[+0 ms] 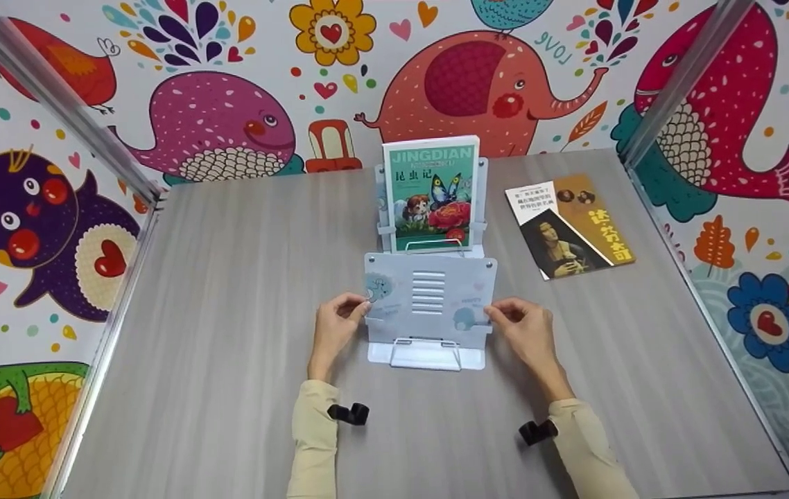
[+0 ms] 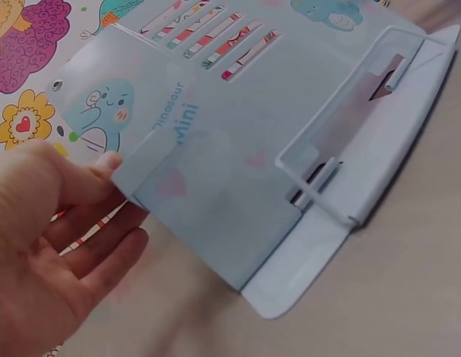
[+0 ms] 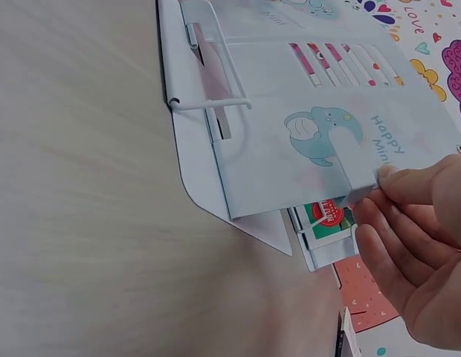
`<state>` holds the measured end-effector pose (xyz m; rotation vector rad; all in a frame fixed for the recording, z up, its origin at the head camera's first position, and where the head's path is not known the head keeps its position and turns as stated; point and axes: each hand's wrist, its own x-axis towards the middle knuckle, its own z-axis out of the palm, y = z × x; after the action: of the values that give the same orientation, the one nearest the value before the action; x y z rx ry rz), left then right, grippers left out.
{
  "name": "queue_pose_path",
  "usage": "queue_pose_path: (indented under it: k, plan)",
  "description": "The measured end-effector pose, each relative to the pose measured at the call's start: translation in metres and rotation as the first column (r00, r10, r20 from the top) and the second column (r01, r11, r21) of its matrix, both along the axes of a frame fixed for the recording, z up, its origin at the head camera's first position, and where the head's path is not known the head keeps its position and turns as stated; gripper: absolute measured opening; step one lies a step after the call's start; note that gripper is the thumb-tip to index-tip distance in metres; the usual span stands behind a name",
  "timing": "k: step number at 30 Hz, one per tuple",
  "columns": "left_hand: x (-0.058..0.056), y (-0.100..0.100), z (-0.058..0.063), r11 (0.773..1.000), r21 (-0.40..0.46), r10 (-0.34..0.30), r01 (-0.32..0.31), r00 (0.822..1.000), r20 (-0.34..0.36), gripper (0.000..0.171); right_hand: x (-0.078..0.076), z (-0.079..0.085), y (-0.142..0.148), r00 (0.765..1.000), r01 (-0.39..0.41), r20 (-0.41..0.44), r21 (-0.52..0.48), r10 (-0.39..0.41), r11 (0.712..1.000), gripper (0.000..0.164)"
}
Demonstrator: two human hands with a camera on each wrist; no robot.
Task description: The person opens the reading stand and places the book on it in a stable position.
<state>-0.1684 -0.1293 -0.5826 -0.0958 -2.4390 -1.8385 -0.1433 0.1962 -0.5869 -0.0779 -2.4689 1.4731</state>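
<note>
A pale blue-grey metal book stand (image 1: 391,274) stands upright in the middle of the table, with slots, cartoon dinosaurs, a bottom ledge and a white wire holder (image 2: 320,111). My left hand (image 1: 334,326) pinches its left edge by the side tab, thumb in front and fingers partly behind. At the opposite edge, my right hand (image 1: 530,329) pinches the stand by the right tab (image 3: 351,167) between thumb and fingers. No book rests on this stand. Directly behind it, a second similar stand (image 1: 482,197) bears an upright green-covered book (image 1: 429,187) with a butterfly and flower.
To the right of the stands, a book (image 1: 568,229) with a portrait on its cover lies flat. The grey wood-grain table (image 1: 242,277) meets walls (image 1: 339,76) printed with cartoon animals. Metal rails (image 1: 110,145) run up the corners.
</note>
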Motion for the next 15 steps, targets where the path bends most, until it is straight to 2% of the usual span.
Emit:
queue_pose_path:
  k: [4,9,15]
  plan:
    - [0.007,0.001,0.015,1.000,0.024,-0.017,0.018,1.000,-0.017,0.009,-0.009,0.000,0.000,1.000,0.006,-0.025,0.030,-0.005,1.000,0.008]
    - [0.007,0.002,0.013,0.998,0.049,-0.024,0.025,1.000,-0.014,0.008,-0.019,0.000,0.001,0.999,0.017,-0.040,0.046,-0.015,0.999,0.007]
    - [0.004,0.003,0.006,0.998,0.069,-0.003,0.005,0.999,-0.035,0.007,-0.028,0.001,0.000,0.999,0.023,-0.039,0.047,-0.021,0.999,0.008]
